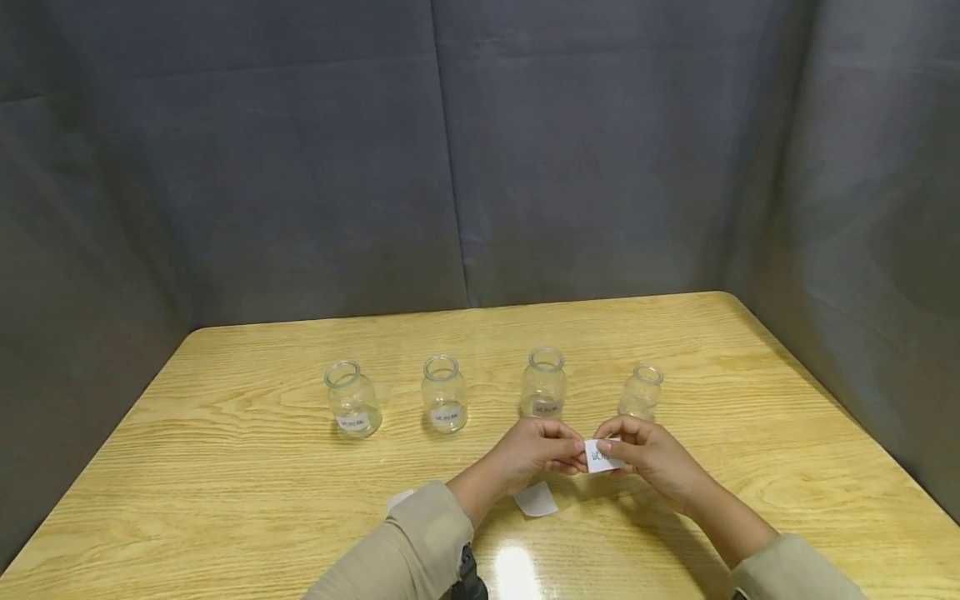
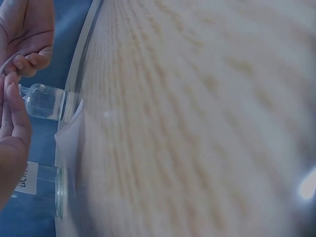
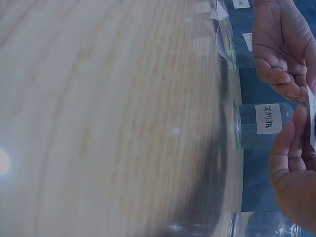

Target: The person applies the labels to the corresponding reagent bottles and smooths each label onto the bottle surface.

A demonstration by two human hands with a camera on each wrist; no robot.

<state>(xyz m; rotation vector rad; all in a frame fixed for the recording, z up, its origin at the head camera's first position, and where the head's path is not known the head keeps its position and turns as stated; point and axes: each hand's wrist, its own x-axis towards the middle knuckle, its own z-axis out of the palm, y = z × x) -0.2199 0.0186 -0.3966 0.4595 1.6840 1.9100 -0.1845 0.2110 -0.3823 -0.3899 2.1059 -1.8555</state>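
Both hands meet over the table around a small white paper label (image 1: 595, 458) with dark printed characters. My right hand (image 1: 663, 467) pinches it, thumb on the printed face. At its left edge, the thumb and fingertips of my left hand (image 1: 536, 454) pinch it too. The left wrist view catches the label only edge-on. Just behind the right hand stands a small clear glass jar (image 1: 642, 390), its lower part hidden by the fingers. A labelled glass jar (image 1: 544, 383) is beyond the left hand, and a creased white paper piece (image 1: 536, 500) lies below it.
Two more open glass jars, the middle-left one (image 1: 444, 392) and the far-left one (image 1: 351, 400), carry white labels low on their fronts. Another white paper scrap (image 1: 400, 498) shows partly behind the left sleeve (image 1: 431, 525). Dark grey cloth (image 1: 300, 167) surrounds the wooden table (image 1: 225, 500).
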